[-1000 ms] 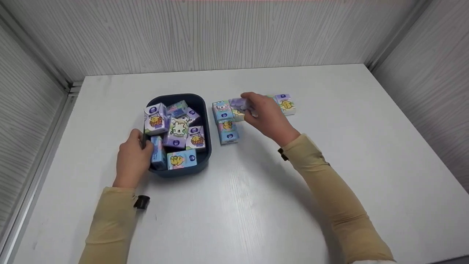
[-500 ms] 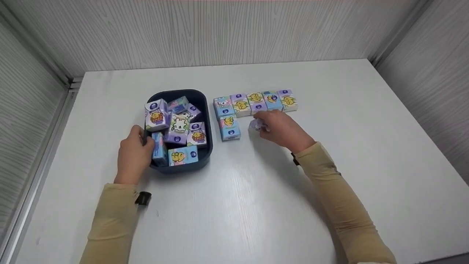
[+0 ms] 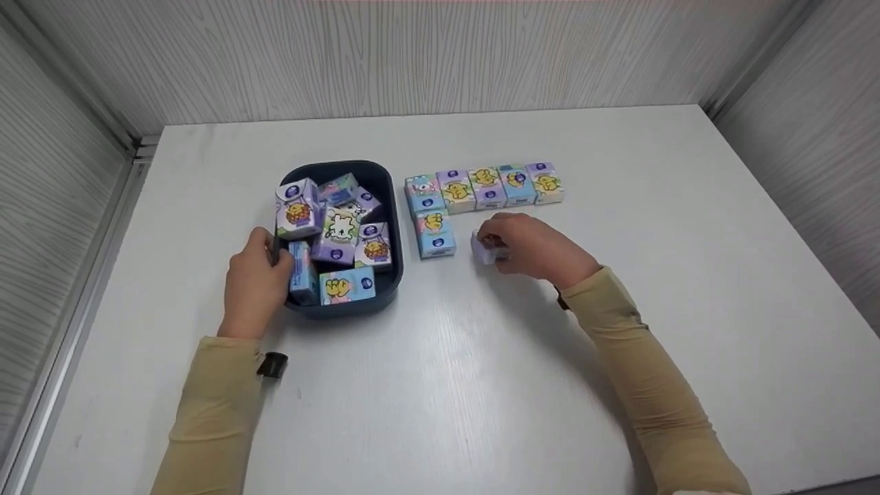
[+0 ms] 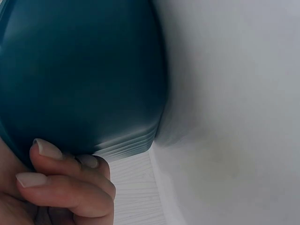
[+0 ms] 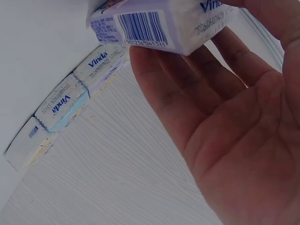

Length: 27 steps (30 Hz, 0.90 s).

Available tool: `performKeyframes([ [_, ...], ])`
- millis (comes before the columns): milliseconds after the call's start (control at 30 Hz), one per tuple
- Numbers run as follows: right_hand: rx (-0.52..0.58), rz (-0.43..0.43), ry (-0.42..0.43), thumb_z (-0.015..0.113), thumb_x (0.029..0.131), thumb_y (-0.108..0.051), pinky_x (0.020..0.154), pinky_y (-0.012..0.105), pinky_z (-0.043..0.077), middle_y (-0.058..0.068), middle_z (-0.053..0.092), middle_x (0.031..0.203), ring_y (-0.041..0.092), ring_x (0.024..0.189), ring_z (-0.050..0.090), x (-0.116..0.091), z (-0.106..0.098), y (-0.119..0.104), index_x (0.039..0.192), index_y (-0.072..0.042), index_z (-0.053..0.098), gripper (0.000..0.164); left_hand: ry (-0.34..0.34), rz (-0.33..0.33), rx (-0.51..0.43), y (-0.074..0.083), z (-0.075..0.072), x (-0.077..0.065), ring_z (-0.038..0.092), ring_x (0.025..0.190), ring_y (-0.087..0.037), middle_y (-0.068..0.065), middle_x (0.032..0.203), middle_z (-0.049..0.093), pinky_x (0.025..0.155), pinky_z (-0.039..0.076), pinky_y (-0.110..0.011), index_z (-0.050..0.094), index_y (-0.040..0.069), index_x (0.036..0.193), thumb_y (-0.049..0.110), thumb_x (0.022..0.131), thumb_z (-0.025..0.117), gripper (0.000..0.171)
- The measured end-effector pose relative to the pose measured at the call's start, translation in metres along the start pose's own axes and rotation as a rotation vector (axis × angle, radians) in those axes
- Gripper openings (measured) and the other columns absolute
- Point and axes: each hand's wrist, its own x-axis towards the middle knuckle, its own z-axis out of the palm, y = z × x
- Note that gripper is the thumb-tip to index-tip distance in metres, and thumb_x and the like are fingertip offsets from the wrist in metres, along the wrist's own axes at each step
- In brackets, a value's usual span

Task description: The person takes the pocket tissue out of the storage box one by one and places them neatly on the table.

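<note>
Head view, left hand (image 3: 254, 289): grips the left edge of a dark blue tub (image 3: 344, 313), thumb at the rim
Head view, tub: stands on a white table (image 3: 412, 385), loaded with jumbled packs (image 3: 338, 230) in purple, blue and white, one raised high at the upper left
Head view, right hand (image 3: 533, 247): pinches a pale purple pack (image 3: 483, 250) just right of a blue pack (image 3: 435, 234) and apart from it; whether the pinched one touches the table, cannot tell
Head view, row (image 3: 487, 187): five packs side by side right of the tub, the blue pack set against the near side of its left end
Head view, sleeves (image 3: 213, 412): tan, on both arms
Left wrist view, fingers (image 4: 70, 192): bent beside the tub's smooth outer wall, ribbed at one corner
Right wrist view, pinched pack: between thumb and fingers, barcode and "Vinda" lettering showing, three of the row's packs end-on behind
</note>
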Motion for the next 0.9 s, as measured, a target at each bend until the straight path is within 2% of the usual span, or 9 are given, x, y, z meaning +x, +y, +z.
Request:
performKeyframes([
  [200,-0.071,-0.016,0.034,0.08,0.074,-0.002,0.092,0.036,0.045,0.003,0.057,0.111,0.018,0.101,0.055,0.002,0.01,0.004,0.119,-0.008,0.061,0.049,0.033,0.019,0.017,-0.001,-0.001,-0.001,0.051,0.076,-0.029,-0.017,0.087,0.054,0.06,0.04,-0.036,0.041,0.002,0.107,0.018,0.097,0.042,0.019],
  [400,-0.115,-0.07,0.073,0.078,0.076,-0.002,0.094,0.035,0.044,0.004,0.056,0.114,0.018,0.105,0.055,0.006,0.017,0.008,0.12,-0.008,0.061,0.047,0.06,0.046,0.027,-0.001,0.001,-0.001,0.051,0.073,-0.027,-0.015,0.083,0.054,0.058,0.039,-0.036,0.042,0.002,0.104,0.017,0.097,0.043,0.016],
  [633,-0.033,-0.019,0.074,0.077,0.077,-0.001,0.092,0.034,0.045,0.003,0.054,0.113,0.017,0.102,0.053,0.003,0.009,0.012,0.118,-0.009,0.063,0.044,0.023,0.011,0.014,0.0,0.0,-0.002,0.053,0.077,-0.028,-0.017,0.089,0.056,0.06,0.042,-0.036,0.042,0.002,0.108,0.018,0.098,0.042,0.019],
  [767,0.016,0.017,0.081,0.077,0.076,0.0,0.09,0.034,0.046,0.002,0.055,0.108,0.017,0.096,0.053,0.0,0.006,0.014,0.113,-0.009,0.066,0.04,0.019,0.016,0.012,0.001,-0.001,-0.002,0.052,0.078,-0.028,-0.017,0.091,0.056,0.062,0.042,-0.037,0.042,0.002,0.109,0.018,0.098,0.042,0.02],
  [900,0.02,0.019,0.068,0.076,0.077,0.0,0.087,0.032,0.047,0.002,0.057,0.105,0.018,0.094,0.053,0.003,0.008,0.013,0.109,-0.009,0.069,0.033,0.025,0.017,0.016,0.001,0.0,-0.002,0.052,0.079,-0.029,-0.018,0.091,0.055,0.063,0.042,-0.037,0.042,0.001,0.109,0.018,0.098,0.042,0.02],
])
